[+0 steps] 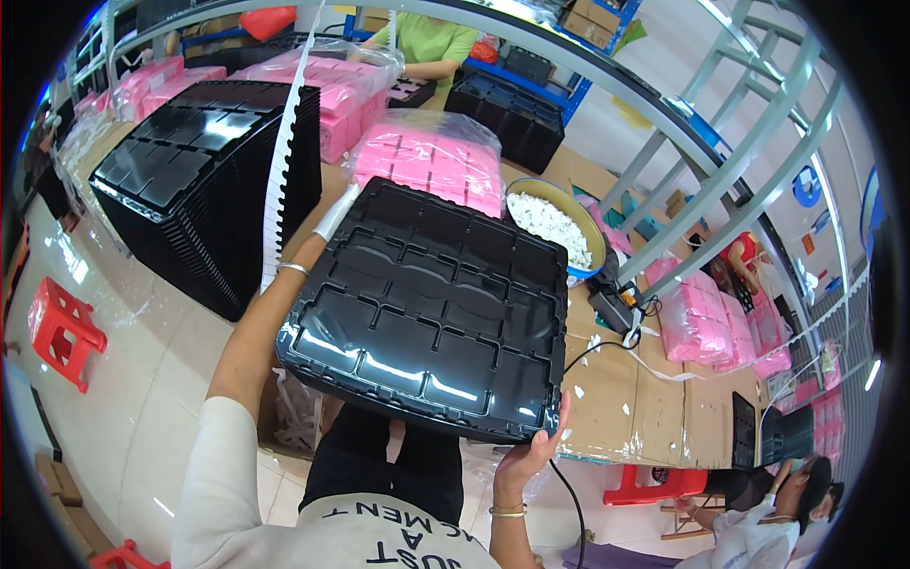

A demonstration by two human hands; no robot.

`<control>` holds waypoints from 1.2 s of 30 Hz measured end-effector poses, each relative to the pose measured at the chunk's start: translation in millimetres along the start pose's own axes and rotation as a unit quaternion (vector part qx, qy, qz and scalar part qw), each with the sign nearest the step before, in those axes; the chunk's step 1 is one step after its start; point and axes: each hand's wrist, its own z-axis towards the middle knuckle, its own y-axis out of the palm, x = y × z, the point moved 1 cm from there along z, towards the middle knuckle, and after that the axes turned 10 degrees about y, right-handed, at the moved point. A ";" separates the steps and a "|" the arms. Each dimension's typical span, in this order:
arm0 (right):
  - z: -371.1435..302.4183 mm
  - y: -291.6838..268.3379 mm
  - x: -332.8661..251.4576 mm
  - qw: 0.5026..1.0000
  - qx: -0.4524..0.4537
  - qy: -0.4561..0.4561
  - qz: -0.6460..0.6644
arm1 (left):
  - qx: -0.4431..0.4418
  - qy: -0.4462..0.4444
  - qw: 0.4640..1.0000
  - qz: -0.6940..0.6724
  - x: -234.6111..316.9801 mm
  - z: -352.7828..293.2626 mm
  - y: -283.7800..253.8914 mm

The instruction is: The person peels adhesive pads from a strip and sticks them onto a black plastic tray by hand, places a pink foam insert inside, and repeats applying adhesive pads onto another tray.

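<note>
A black plastic tray [427, 294] with rows of moulded compartments spans the space before me, tilted over the table's near edge. Its thick side suggests more than one tray stacked together; I cannot tell for sure. My left hand [336, 213], in a white covering, grips the far left corner, its fingers partly hidden. At the near right corner, my right hand [533, 459] supports the tray from below, with thumb and fingers around the edge. Just beyond the tray lie pink packs in clear plastic [431, 156].
A tall stack of black trays [204, 180] stands at left. Behind the tray's right side is a bowl of white pieces [555, 228]. A black device [614, 308] with cables sits on the cardboard-covered table [626, 398]. Grey metal rails rise at right. Other people work beyond and at lower right.
</note>
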 end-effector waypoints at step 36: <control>-113.5 105.3 60.2 0.837 -0.513 0.068 -0.179 | 0.189 0.046 0.776 0.599 -10.5 -205.8 -106.5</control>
